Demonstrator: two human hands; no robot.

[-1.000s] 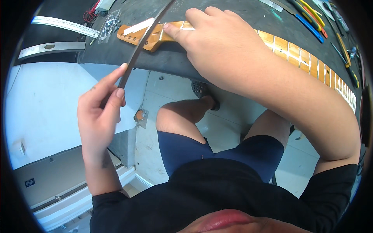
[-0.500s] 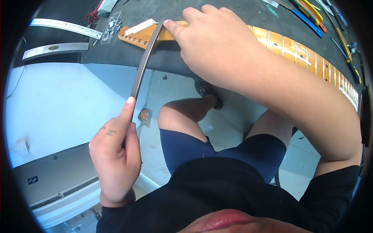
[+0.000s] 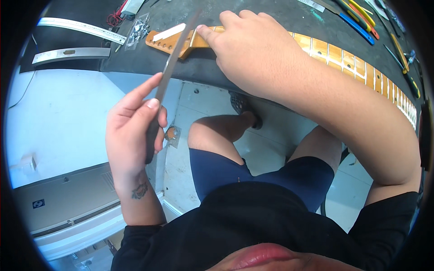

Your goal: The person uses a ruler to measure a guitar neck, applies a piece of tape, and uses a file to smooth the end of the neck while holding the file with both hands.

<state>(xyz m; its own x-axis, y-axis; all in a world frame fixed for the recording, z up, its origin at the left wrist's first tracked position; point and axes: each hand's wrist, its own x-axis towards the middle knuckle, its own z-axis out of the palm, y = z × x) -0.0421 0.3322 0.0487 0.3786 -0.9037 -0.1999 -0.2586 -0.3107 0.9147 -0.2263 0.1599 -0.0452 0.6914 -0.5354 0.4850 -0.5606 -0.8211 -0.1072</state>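
A guitar neck (image 3: pixel 334 55) with a glossy amber fretboard lies across the dark bench top, its headstock (image 3: pixel 158 43) toward the left. My right hand (image 3: pixel 251 52) presses on the neck near the headstock end, its thumb along the near side and its other fingers over the top. In my left hand (image 3: pixel 133 118) is a long, slim metal file (image 3: pixel 175 56), held by its dark handle with the index finger along it. The file's blurred far end passes in front of the headstock; I cannot tell whether it touches the wood. A white strip (image 3: pixel 169 32) lies on the headstock.
On the left are a steel ruler (image 3: pixel 81 28), a metal straightedge bar (image 3: pixel 71 54) and a plastic bag of small hardware (image 3: pixel 138 30). Pliers, a blue-handled tool (image 3: pixel 357 28) and screwdrivers lie at the far right. My knees are below the bench edge.
My left hand has turned, its fingers loosening and shifting on the handle, and the file looks raised from beside the right thumb. The neck sits slightly further right in view; my right hand stays on it.
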